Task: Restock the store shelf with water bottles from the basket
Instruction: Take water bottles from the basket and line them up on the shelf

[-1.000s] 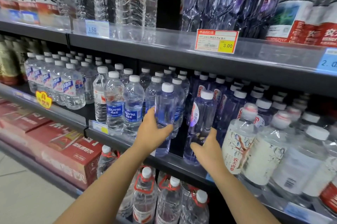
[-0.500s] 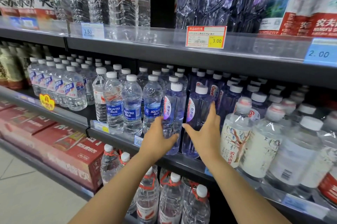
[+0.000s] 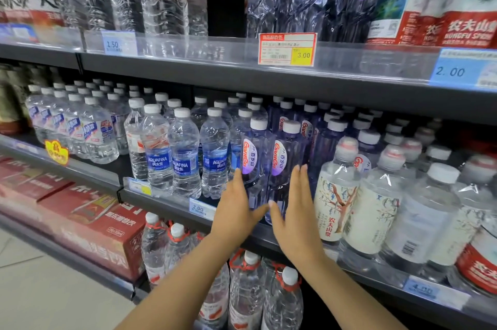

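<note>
Middle shelf (image 3: 172,204) of a store rack, seen from head height and packed with water bottles. At the front edge, two purple-tinted bottles upright and side by side: left purple bottle (image 3: 254,160) and right purple bottle (image 3: 285,160), each with a white cap and an oval label. Left hand (image 3: 236,211) with straight fingers laid flat against the left flank of the left purple bottle, thumb reaching under toward its base; nothing gripped. Right hand (image 3: 294,218) likewise flat, fingers extended upward along the right flank of the right purple bottle, thumb pointing inward near the other thumb; nothing gripped. Both purple bottles bracketed between the two palms. Just left of the pair, a row of Aquafina bottles (image 3: 185,153) with blue labels; just right, wider bottles with cream tree-print labels (image 3: 336,192). Further purple bottles ranked behind the front pair. Price tag reading 2.00 (image 3: 200,208) on the shelf lip below the left hand. Upper shelf carrying a red-and-yellow 3.00 tag (image 3: 287,48). Lower level: larger bottles with red handle rings (image 3: 177,246) and red cartons (image 3: 88,225) to the left. Basket not in view.
</note>
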`<state>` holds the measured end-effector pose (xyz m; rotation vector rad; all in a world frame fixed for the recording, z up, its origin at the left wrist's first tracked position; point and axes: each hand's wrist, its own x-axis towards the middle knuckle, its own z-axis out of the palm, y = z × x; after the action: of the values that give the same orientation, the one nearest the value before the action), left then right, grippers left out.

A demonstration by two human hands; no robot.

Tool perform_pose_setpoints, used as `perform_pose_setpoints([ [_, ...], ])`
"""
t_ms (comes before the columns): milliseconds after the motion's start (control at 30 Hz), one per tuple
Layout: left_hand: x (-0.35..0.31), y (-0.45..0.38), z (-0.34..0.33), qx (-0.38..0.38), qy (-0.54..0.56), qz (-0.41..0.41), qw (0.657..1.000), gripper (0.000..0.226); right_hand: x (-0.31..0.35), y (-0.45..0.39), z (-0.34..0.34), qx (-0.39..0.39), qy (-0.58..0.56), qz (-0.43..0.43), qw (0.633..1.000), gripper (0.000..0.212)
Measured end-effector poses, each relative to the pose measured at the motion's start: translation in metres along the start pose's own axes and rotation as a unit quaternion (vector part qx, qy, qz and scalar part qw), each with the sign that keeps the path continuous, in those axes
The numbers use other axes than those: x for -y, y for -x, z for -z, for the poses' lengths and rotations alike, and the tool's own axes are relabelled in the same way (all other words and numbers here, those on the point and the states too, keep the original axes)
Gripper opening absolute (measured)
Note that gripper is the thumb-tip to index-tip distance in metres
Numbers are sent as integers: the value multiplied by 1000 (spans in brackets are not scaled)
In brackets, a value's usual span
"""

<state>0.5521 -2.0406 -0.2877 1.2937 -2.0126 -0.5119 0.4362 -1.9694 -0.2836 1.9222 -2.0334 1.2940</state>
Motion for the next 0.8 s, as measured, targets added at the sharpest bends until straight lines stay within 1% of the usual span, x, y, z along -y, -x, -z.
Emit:
perform_pose_setpoints([
  [67,-1,-2,-2,12,-32,-7,999,104,-6,10,-2,14,16,18,1000,73],
  [100,-1,-4,-3,8,-42,-7,999,101,-9,14,-2,23,19,16,999,70],
  [233,-8,-14,-3,-15,-48,6,999,70,-16,19,-1,51,42,14,998,64],
  [300,-12,-19,-5,-13,-56,13,998,66,-16,19,-2,58,65,19,996,62],
  [400,-13,-26,-12,-1,-49,11,999,70,-17,17,-6,53,110,19,992,63],
  [500,-12,-29,-13,17,-51,19,998,85,-15,11,-11,61,133,-9,989,70],
  [567,-12,-31,-13,17,-63,20,998,90,-12,4,-14,72,136,-37,987,74],
  [700,-18,-35,-17,7,-86,31,996,90,-7,-11,-19,81,115,-110,984,80],
  [800,-25,-39,-24,-3,-72,40,997,86,-6,-18,-21,98,99,-148,979,81],
])
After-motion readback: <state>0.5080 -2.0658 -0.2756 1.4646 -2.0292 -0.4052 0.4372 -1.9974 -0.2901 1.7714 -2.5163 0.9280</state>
